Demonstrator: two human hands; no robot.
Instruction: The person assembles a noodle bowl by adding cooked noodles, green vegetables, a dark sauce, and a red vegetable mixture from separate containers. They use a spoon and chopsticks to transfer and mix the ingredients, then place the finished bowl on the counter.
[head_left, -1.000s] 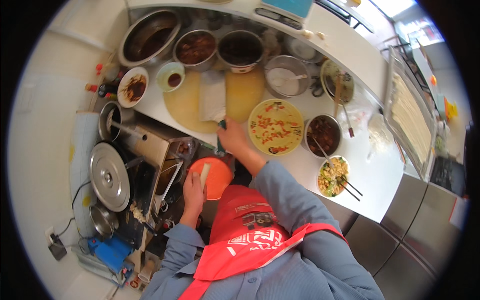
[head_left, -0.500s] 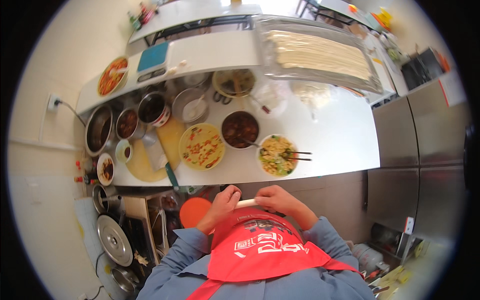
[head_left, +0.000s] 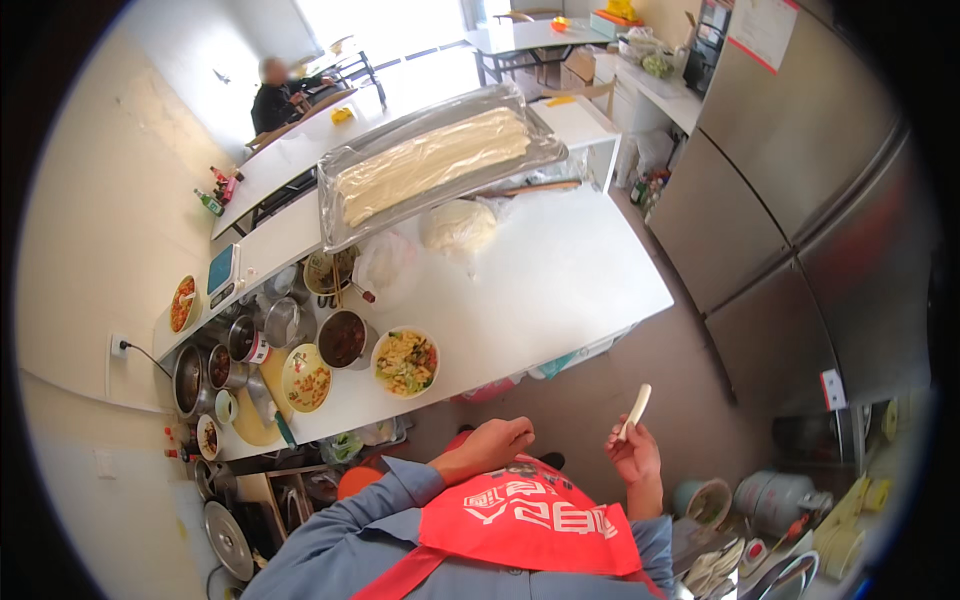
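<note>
My right hand (head_left: 634, 458) is raised beyond the right side of my red apron (head_left: 520, 505), closed round the lower end of a short, pale cream, stick-shaped piece (head_left: 637, 405). The piece points upward and bends slightly. What it is made of I cannot tell. My left hand (head_left: 500, 443) is closed with curled fingers in front of the apron, near the table's front edge; anything inside it is hidden. Nearest to it on the table is a bowl of mixed yellow and green food (head_left: 405, 362).
The white table (head_left: 550, 270) holds a pot of dark food (head_left: 343, 340), a yellow plate (head_left: 306, 378), a knife (head_left: 265, 405) and several pots. A plastic-covered tray of dough (head_left: 335, 205) lies along its far side. Steel fridge doors (head_left: 765, 190) stand right. A person (head_left: 275, 98) sits far back.
My hands have parted; both held the pale stick before, and now only the right visibly does, farther right and upright. My view has swung right, bringing the seated person into sight.
</note>
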